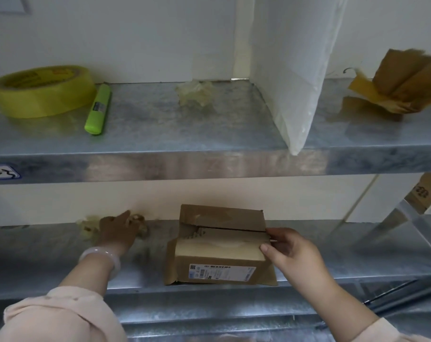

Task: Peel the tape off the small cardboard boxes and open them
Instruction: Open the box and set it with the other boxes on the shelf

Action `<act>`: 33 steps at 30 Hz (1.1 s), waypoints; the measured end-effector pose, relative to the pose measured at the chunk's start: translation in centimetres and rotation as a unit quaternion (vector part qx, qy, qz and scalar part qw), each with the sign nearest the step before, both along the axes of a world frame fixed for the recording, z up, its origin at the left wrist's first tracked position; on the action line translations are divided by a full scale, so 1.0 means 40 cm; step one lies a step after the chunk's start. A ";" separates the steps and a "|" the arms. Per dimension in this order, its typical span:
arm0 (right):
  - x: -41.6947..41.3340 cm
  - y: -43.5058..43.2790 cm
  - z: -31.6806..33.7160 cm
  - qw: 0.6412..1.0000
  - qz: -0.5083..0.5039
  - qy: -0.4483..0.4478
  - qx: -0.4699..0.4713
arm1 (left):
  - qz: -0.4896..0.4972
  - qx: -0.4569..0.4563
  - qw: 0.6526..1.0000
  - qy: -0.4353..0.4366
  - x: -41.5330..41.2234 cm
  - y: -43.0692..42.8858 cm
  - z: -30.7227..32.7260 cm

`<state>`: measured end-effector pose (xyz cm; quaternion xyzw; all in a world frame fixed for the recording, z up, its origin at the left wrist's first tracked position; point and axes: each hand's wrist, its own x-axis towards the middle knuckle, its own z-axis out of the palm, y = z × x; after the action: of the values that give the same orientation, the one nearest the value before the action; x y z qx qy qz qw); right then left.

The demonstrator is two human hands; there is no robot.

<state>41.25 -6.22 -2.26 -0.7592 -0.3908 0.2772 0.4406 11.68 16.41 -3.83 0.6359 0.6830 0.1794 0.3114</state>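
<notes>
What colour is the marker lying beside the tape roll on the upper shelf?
Bright lime green marker, clearest in the head view.

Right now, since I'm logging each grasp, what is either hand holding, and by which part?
The right hand pinches the cardboard box at its right top edge. The left hand touches a tape wad; grip unclear.

An upper galvanised metal shelf (209, 134) is carrying a wide yellow roll of tape (40, 91) at its left end, with a lime-green highlighter pen (98, 109) lying just beside it. A crumpled wad of clear tape (197, 93) is sitting near the back edge, a tall white panel (296, 77) is standing right of it, and a torn-open brown cardboard carton (402, 87) is resting at the right end. A lower galvanised metal shelf (49, 255) is bearing a small brown cardboard box (219, 250) with a white label near its front edge and a second crumpled tape wad (140, 224) at the back left.
</notes>
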 end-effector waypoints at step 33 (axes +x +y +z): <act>0.022 -0.074 0.029 0.968 0.203 -0.074 0.130 | -0.032 0.045 0.998 -0.042 0.209 -0.119 0.093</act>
<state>42.15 -9.17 -1.09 -0.6187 -0.6011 0.2507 0.4394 20.02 11.65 -0.12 0.6628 0.6397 0.2267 0.3163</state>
